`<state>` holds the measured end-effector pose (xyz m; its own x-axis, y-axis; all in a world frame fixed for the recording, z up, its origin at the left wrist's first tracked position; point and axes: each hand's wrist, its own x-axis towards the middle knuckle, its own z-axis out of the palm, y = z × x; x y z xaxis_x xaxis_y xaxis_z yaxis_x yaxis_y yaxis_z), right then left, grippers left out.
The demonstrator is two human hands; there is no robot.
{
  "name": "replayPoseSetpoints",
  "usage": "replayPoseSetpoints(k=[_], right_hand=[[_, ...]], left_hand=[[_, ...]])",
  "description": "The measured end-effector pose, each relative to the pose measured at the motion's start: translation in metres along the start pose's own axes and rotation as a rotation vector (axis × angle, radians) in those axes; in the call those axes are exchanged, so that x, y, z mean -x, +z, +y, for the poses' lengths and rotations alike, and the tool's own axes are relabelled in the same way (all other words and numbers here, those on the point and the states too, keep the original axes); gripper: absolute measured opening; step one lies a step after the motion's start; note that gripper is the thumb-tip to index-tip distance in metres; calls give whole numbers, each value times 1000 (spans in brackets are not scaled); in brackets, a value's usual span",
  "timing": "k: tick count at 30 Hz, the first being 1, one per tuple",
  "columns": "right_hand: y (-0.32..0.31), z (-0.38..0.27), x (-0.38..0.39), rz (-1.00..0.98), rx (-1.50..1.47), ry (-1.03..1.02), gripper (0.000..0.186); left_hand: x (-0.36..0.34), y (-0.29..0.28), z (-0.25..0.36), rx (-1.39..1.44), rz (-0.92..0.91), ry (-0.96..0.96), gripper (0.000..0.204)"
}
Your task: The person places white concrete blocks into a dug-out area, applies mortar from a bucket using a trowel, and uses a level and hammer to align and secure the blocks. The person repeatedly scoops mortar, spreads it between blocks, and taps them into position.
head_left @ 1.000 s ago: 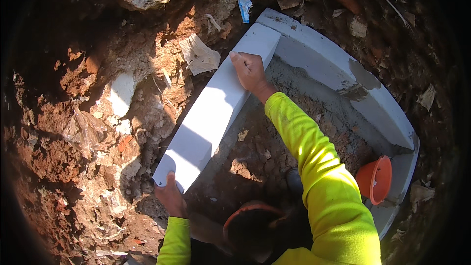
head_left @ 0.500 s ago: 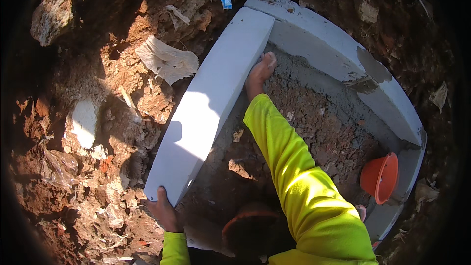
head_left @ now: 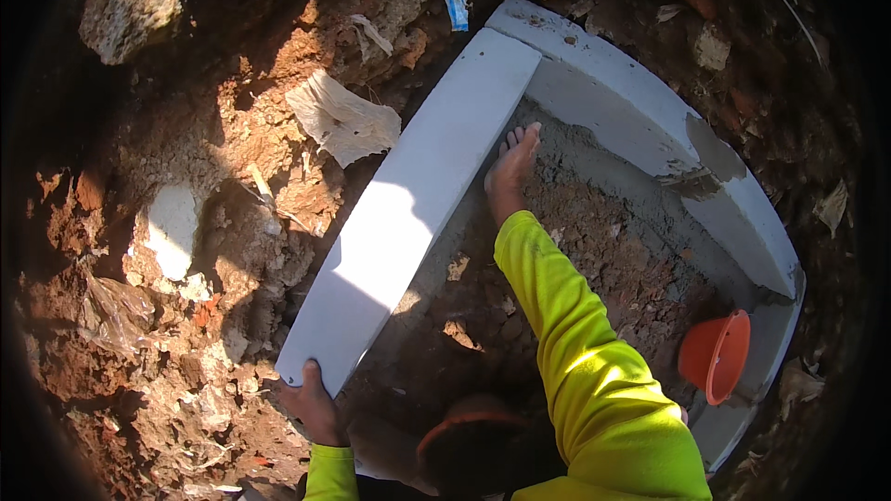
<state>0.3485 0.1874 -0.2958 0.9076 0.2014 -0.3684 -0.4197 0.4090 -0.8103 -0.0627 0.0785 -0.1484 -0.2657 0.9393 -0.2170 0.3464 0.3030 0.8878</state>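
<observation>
The left hand [head_left: 314, 405] clasps the pale block [head_left: 408, 195] at its near end. The right hand [head_left: 513, 165], half-open and empty, is beside its inner edge.

PLACE: outdoor building site | SIGNS: sunlit broken earth [head_left: 283, 274], pale blocks [head_left: 436, 144], grey mortar [head_left: 624, 184], orange bucket [head_left: 703, 353]

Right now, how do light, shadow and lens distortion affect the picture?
Head view: sunlight washes out part of the left block; head view: soil at lower middle sits in deep shadow, detail mostly lost; head view: the right block looks bowed, likely from the fisheye, and the corners are black.
</observation>
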Motion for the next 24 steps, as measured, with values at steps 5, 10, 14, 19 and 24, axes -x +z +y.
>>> replayPoseSetpoints(k=[5,10,14,19,24], right_hand=[[20,-79,24,-148,246,-376,63],[51,-120,52,-880,195,-492,40],[79,-108,75,-890,232,-153,47],[87,-135,120,-1162,119,-247,47],[75,-100,93,-1055,299,-46,40]], left_hand=[[-1,-3,5,-49,-11,-17,43],[9,12,29,121,-5,-22,33],[-4,-2,0,128,-24,-55,31],[-7,6,-3,-16,60,-35,33],[-3,0,-5,73,14,95,41]])
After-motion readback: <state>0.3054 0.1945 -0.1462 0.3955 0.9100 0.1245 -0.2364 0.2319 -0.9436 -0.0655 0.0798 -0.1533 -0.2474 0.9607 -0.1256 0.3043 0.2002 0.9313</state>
